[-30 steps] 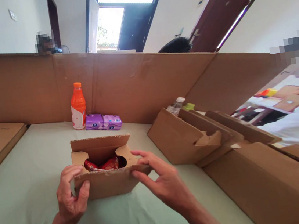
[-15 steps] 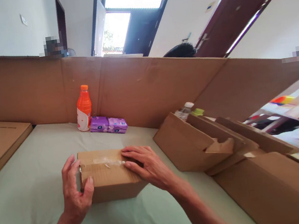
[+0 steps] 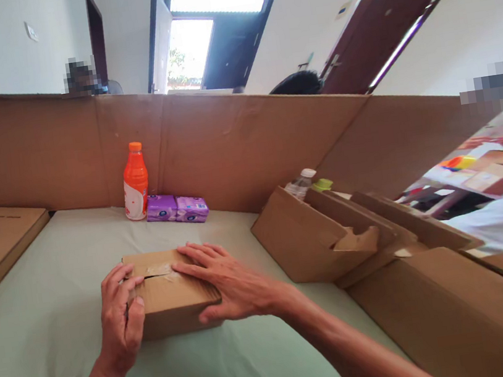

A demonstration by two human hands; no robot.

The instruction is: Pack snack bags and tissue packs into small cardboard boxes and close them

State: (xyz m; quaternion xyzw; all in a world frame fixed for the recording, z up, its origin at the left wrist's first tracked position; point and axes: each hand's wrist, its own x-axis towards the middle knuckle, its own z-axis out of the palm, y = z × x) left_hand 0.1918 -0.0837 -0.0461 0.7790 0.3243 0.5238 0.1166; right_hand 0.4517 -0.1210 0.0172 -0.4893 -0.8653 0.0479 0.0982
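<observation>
A small brown cardboard box (image 3: 168,295) lies on the pale green cloth in front of me, with clear tape across the seam of its top flaps. At the left end of the seam, a dark gap shows between the flaps. My left hand (image 3: 122,313) grips the left end, its fingers bent over the top edge and the thumb at the near corner. Spread flat over the right part of the top is my right hand (image 3: 220,280), its fingertips touching the tape and its thumb along the near side.
An orange drink bottle (image 3: 135,183) and purple tissue packs (image 3: 177,208) stand by the cardboard wall (image 3: 234,134). Open boxes (image 3: 296,238) holding a clear bottle (image 3: 302,182) are at right. A flat carton (image 3: 2,248) lies left. Other people are beyond the wall.
My right hand has slid left across the box top and spread its fingers over the tape. The left fingers have closed onto the box's left edge. The view has shifted slightly.
</observation>
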